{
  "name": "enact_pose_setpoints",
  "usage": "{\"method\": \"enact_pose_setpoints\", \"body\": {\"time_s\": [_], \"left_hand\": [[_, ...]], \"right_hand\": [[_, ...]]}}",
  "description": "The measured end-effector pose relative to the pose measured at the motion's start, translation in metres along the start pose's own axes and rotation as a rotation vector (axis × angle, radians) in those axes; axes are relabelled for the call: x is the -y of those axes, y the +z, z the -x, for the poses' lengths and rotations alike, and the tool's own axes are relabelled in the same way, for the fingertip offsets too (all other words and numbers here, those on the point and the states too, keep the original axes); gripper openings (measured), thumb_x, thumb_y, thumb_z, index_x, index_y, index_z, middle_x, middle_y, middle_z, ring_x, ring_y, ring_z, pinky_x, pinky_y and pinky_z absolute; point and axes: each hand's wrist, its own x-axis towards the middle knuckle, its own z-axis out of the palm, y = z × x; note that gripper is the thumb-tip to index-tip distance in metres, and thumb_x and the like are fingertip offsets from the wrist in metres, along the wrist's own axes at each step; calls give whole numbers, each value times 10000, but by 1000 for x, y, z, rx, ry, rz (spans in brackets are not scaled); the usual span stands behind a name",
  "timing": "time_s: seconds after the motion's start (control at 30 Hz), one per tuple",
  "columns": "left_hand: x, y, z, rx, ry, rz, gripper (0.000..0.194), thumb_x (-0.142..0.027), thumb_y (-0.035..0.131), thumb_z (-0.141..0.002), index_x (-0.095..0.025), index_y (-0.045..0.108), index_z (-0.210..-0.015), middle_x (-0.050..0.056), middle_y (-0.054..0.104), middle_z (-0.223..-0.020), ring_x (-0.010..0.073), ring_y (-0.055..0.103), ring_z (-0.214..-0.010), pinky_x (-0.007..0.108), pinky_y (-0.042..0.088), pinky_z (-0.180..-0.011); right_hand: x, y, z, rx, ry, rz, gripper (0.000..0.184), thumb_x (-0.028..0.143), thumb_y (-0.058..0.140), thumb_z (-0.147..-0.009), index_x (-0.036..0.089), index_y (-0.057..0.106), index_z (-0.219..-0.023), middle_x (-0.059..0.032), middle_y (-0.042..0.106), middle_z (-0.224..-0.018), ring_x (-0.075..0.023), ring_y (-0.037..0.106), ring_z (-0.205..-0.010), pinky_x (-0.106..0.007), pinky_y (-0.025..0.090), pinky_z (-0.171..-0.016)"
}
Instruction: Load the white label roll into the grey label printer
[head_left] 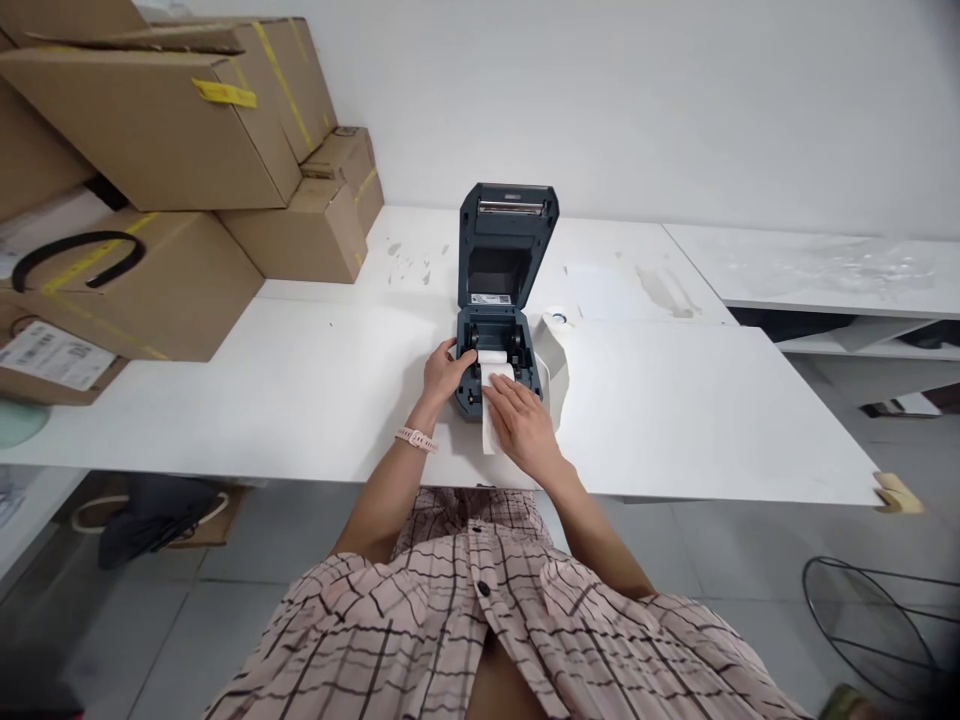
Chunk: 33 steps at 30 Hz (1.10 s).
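Observation:
A dark label printer [499, 400] sits on the white table with its lid [508, 240] tipped up and back. Inside it lies a white paper roll [492, 357], and a paper strip [490, 432] runs out over the front edge. My left hand [444, 372] grips the printer's left side, thumb reaching over the rim toward the roll. My right hand [519, 415] rests on the strip with its fingers stretched out, covering part of the paper and the front right of the printer. Pale backing paper [553, 365] lies curled against the printer's right side.
Cardboard boxes [187, 130] are stacked at the left, one with a black strap [75, 240]. A wall stands behind the table [675, 420]. To the right are a lower shelf [847, 335] and a round wire frame [870, 625] on the floor.

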Motion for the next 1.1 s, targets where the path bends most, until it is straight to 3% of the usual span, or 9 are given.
{"method": "enact_pose_setpoints", "body": {"time_s": [0.23,0.5,0.67,0.73,0.77,0.87,0.93,1.03,1.1], "left_hand": [[0,-1,0,78,-33,28,488,-485,713,-801,-201,690,-1198,92,732,-1092,224,670,-931,314,501,-797],[-3,-2,1,90,-67,91,477,-461,737,-789,-197,680,-1183,98,737,-1110,220,684,-940,316,518,-804],[-11,-4,6,171,-136,197,542,-459,756,-797,-188,626,-1248,131,719,-1204,237,704,-992,335,545,-813],[-11,-5,9,216,-157,251,584,-465,758,-808,-190,598,-1298,150,707,-1263,256,707,-1049,357,560,-851],[-10,-6,12,241,-163,273,608,-475,759,-812,-194,588,-1324,157,701,-1289,268,705,-1083,370,566,-874],[-4,-12,26,311,-153,303,676,-511,771,-804,-229,575,-1386,152,678,-1370,302,674,-1198,411,561,-964],[2,-17,37,348,-124,288,684,-540,759,-813,-275,572,-1414,119,640,-1449,311,619,-1307,432,529,-1049],[11,-26,56,345,-75,248,632,-583,691,-864,-314,583,-1425,62,566,-1549,291,502,-1453,449,422,-1193],[18,-31,67,308,-50,222,610,-624,616,-902,-311,592,-1425,48,527,-1587,276,443,-1503,458,366,-1242]], "right_hand": [[1,1,-2,14,58,-110,423,287,363,-1073,214,629,-1393,-135,603,-1509,-335,543,-1424,-584,488,-1131],[3,3,-2,37,108,-166,429,304,368,-1069,260,612,-1419,-115,587,-1527,-329,518,-1450,-600,471,-1144],[-9,-37,-10,276,-39,-236,414,356,464,-1052,220,638,-1401,-120,609,-1506,-342,525,-1445,-608,441,-1179],[-24,-63,-31,339,-151,-342,400,428,488,-1048,258,664,-1364,-76,683,-1421,-303,612,-1358,-560,467,-1174],[-34,-75,-48,263,-149,-386,415,469,475,-1051,284,649,-1379,-55,687,-1414,-280,622,-1344,-532,473,-1177],[-75,-93,-121,-213,-8,-391,617,638,446,-1018,295,481,-1530,-62,507,-1597,-308,387,-1539,-565,310,-1272],[-104,-93,-178,-365,58,-425,729,727,422,-986,307,381,-1579,-47,405,-1663,-305,257,-1598,-549,234,-1298],[-132,-89,-244,-274,189,-589,740,760,367,-984,275,424,-1541,-57,430,-1641,-299,323,-1568,-519,252,-1286],[-132,-89,-257,-196,222,-665,727,735,296,-1015,204,509,-1464,-88,525,-1552,-298,430,-1499,-528,282,-1265]]}}
